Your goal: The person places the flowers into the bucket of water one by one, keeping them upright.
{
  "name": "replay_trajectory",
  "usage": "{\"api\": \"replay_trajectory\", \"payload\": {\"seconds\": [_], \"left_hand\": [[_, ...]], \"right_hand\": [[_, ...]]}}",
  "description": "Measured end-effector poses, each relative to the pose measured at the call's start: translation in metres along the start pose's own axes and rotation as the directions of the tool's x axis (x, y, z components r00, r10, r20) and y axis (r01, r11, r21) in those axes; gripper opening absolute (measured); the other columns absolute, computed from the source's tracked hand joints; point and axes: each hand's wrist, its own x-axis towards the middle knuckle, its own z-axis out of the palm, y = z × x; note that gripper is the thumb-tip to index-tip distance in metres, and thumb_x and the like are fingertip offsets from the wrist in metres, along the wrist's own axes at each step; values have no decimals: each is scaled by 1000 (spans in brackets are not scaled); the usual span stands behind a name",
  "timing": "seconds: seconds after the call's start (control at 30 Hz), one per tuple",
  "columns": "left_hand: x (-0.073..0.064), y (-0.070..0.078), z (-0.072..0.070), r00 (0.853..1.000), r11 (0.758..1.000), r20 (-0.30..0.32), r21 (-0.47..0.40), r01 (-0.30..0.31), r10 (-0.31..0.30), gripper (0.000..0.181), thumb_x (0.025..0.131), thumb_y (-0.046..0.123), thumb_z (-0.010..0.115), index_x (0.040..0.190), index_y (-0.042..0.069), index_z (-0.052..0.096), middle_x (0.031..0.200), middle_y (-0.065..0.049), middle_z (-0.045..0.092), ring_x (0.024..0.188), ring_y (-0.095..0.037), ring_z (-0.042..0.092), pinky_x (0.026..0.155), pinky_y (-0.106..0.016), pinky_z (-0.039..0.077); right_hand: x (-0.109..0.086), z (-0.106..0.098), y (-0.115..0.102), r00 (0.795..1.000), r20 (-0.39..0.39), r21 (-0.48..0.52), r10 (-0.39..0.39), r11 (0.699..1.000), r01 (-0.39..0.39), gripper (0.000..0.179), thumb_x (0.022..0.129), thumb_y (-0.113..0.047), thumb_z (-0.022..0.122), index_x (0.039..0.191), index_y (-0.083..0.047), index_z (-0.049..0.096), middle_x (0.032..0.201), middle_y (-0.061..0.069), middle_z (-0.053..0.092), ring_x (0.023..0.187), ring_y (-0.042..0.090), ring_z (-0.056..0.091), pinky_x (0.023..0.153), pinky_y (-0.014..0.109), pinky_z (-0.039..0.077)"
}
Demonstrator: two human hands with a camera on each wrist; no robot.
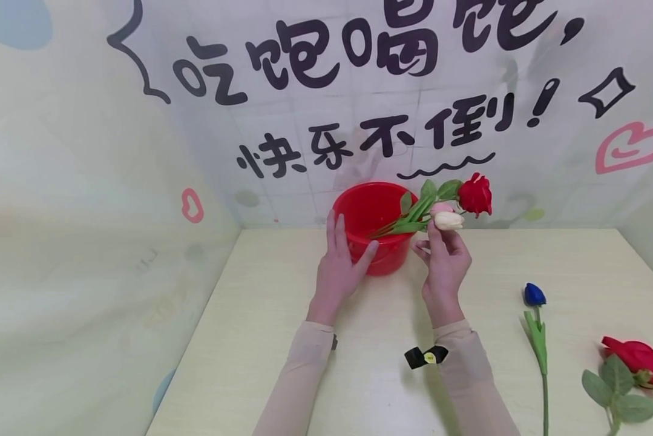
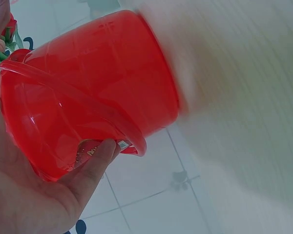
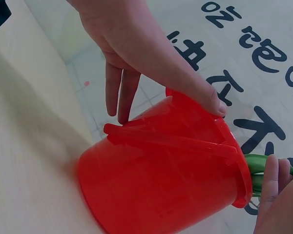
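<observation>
On a pale table (image 1: 272, 339), the left hand (image 1: 341, 266) grips a red bucket (image 1: 387, 263), the right hand (image 1: 445, 266) pinching flowers (image 1: 449, 220).

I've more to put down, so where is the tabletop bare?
The tabletop is bare between its left edge and the left forearm, and between the wall and the blue tulip. Crowded: the red bucket, with left hand, right hand, held red rose and white tulip.
</observation>
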Motion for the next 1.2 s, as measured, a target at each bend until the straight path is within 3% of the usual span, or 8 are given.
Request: {"api": "replay_trajectory", "payload": {"seconds": [0.4, 0.93, 1.2], "left_hand": [[0, 0, 1, 1000, 1000, 3, 12, 15, -15, 105, 96, 66, 63, 171, 22, 4, 175, 4, 9, 100, -26, 71, 87, -41, 63], [1, 3, -3, 1000, 1000, 6, -5, 31, -31, 106, 96, 67, 63, 171, 23, 4, 175, 5, 9, 105, -28, 70, 88, -43, 63], [0, 2, 0, 999, 999, 11, 2, 33, -33, 106, 95, 67, 63, 171, 23, 5, 176, 5, 8, 104, -27, 70, 88, -43, 63]], "right_hand": [[3, -1, 4, 1000, 13, -22, 29, 999, -29, 33, 95, -27, 82, 121, -8, 73, 105, 11, 65, 66, 12, 68, 71, 28, 64], [4, -5, -4, 994, 107, -46, 32, 999, -27, 34, 98, -23, 78, 129, -13, 69, 114, 9, 68, 67, 14, 66, 66, 26, 63], [5, -10, -5, 994, 99, -65, 45, 997, -38, 26, 98, -21, 78, 121, -14, 69, 109, 5, 70, 63, 13, 64, 64, 24, 62]]}}
